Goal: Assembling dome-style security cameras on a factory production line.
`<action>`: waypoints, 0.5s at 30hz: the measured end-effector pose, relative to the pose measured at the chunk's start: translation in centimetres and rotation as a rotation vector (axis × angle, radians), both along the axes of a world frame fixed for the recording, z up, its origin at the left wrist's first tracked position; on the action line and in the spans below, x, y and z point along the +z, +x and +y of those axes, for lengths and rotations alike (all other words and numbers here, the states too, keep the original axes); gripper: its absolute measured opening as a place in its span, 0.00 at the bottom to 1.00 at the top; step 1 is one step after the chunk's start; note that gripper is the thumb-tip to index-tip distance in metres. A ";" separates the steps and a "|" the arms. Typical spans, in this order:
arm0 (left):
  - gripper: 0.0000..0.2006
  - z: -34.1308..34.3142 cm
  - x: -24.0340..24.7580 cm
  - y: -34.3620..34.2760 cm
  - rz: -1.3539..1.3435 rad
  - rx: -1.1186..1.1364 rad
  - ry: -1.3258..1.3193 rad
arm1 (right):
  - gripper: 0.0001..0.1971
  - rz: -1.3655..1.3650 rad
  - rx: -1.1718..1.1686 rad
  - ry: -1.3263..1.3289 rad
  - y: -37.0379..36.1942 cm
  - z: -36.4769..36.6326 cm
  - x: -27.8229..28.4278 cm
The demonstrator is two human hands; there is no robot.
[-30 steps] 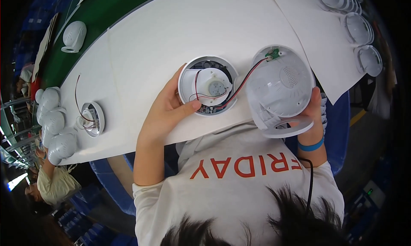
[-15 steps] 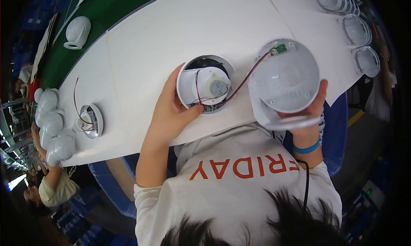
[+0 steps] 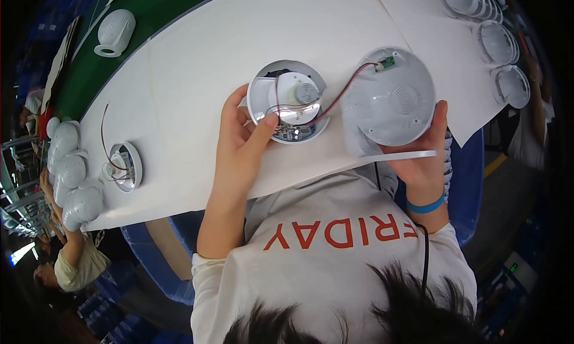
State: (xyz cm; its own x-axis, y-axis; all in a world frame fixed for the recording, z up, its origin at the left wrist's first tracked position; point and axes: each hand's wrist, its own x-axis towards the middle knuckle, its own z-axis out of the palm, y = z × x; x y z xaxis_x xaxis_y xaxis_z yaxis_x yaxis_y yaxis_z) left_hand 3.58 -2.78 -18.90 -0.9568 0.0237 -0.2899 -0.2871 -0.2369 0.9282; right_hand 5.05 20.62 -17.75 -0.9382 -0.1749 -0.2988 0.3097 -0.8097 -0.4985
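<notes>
My left hand (image 3: 234,143) grips a round white housing (image 3: 256,99) by its left side, thumb over the rim at the wires. Its open face shows a white disc, a small motor (image 3: 307,93) and a circuit board (image 3: 293,133). My right hand (image 3: 418,169) holds a white rounded shell (image 3: 391,125) from below, hollow side up; its flat foot points toward me. Inside the shell are a speaker-hole patch and a small green board (image 3: 385,63). A red and black wire (image 3: 345,93) links shell and housing. Some right fingers are hidden behind the shell.
On the white table (image 3: 197,57) at left lies another opened housing (image 3: 133,167) with a loose wire, beside several white shells (image 3: 70,172). More shells (image 3: 497,42) stand at right. A white unit (image 3: 116,32) rests on the green strip. A person (image 3: 78,266) sits far left.
Both hands have moved slightly away from me with the housing and shell. The housing has tipped, showing more circuit board. The shell has turned, its foot now seen edge-on. The white unit has shifted slightly on the green strip.
</notes>
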 end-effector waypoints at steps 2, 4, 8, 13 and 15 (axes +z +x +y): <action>0.29 -0.1 -0.1 0.0 -0.030 0.009 -0.031 | 0.35 0.023 0.013 0.055 0.0 -0.3 -0.1; 0.31 -0.4 -0.1 -0.1 -0.036 -0.023 0.113 | 0.35 0.089 0.046 0.177 0.0 -0.4 -0.3; 0.32 -1.6 -1.0 -0.1 0.042 -0.112 0.064 | 0.34 0.119 0.084 0.012 0.3 -0.1 -0.8; 0.32 -1.4 -0.9 0.0 0.054 -0.091 -0.012 | 0.35 0.069 0.089 0.050 0.6 0.0 -1.1; 0.32 -1.3 -0.8 -0.1 0.064 -0.087 -0.018 | 0.36 0.069 0.099 0.121 0.7 0.0 -0.9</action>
